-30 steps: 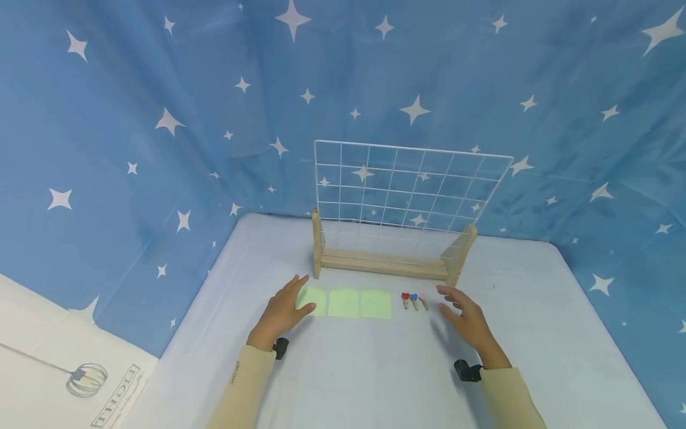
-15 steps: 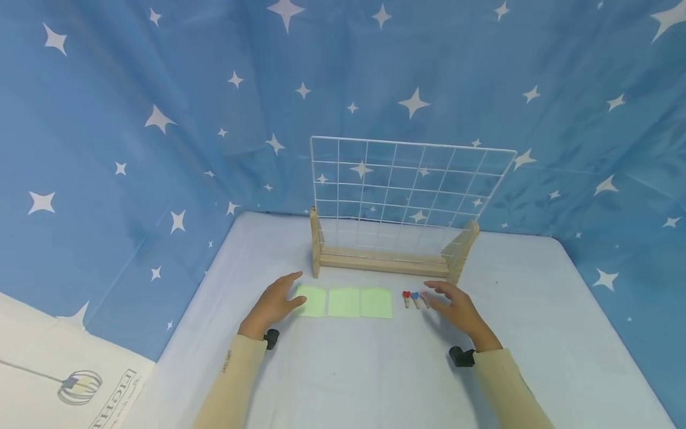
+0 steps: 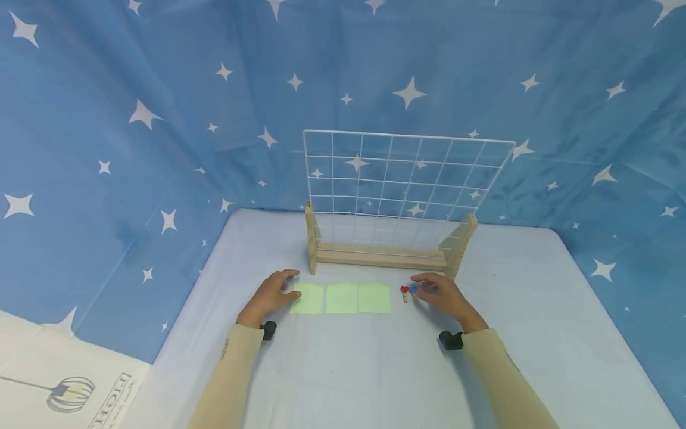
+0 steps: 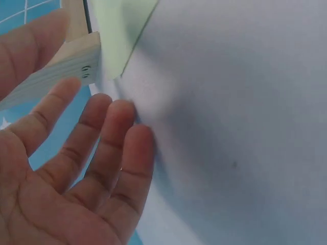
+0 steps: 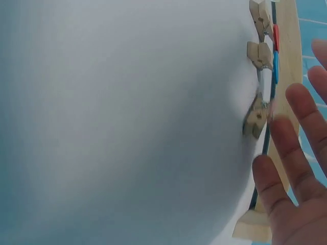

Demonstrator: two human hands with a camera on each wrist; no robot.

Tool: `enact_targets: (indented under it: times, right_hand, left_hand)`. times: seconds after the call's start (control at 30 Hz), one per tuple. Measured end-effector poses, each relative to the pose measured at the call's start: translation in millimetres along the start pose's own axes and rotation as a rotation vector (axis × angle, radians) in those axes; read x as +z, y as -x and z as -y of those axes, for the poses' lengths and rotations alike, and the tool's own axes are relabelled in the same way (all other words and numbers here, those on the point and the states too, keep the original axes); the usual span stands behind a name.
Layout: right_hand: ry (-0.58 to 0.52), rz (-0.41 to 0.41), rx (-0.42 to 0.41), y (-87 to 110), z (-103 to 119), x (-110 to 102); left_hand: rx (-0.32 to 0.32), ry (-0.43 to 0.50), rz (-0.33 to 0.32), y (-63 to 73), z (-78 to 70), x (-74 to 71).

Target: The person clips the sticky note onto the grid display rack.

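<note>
In the head view, the right hand (image 3: 442, 297) is being held just beside the red clip (image 3: 404, 293) and the blue clip (image 3: 412, 289), which are being borne by the counter (image 3: 343, 363) before the rack (image 3: 382, 260). In the left wrist view, the left hand (image 4: 76, 178) is being held near the left note (image 4: 120, 35), fingers spread, nothing being gripped. In the right wrist view, right fingers (image 5: 287, 140) are being held parted by the tilted clip (image 5: 254, 120); contact cannot be told. Probably a light pinch on its wood is being called for, the blue clip being left unbumped.
</note>
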State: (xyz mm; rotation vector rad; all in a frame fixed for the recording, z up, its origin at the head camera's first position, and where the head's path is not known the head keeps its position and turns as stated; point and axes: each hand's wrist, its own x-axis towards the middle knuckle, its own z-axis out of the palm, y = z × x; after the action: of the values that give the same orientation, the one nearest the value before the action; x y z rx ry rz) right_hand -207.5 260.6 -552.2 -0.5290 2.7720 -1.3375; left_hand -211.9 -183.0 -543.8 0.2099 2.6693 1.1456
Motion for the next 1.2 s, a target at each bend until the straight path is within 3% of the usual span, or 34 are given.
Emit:
enact_targets:
  times: [0.2, 0.37, 0.57, 0.9, 1.2]
  right_hand:
    - [-0.013, 0.053, 0.033, -10.3, -1.1, 1.7]
    - [-0.035, 0.099, 0.106, -12.8, -6.3, 2.9]
    - [-0.066, 0.096, 0.088, -18.0, -8.7, 5.4]
    - [-0.020, 0.032, 0.087, -22.3, -9.7, 17.5]
    - [0.023, 0.006, 0.108, -18.3, -12.5, 20.1]
  left_hand:
    - [-0.061, 0.129, 0.042, -13.4, 9.5, 3.3]
    - [-0.086, 0.136, 0.058, -20.3, 11.4, 3.0]
    - [-0.125, 0.159, 0.035, -22.9, 10.0, -2.3]
    - [-0.190, 0.081, -0.035, -24.0, 12.5, 1.5]
    - [-0.183, 0.023, -0.058, -24.6, 10.4, 6.9]
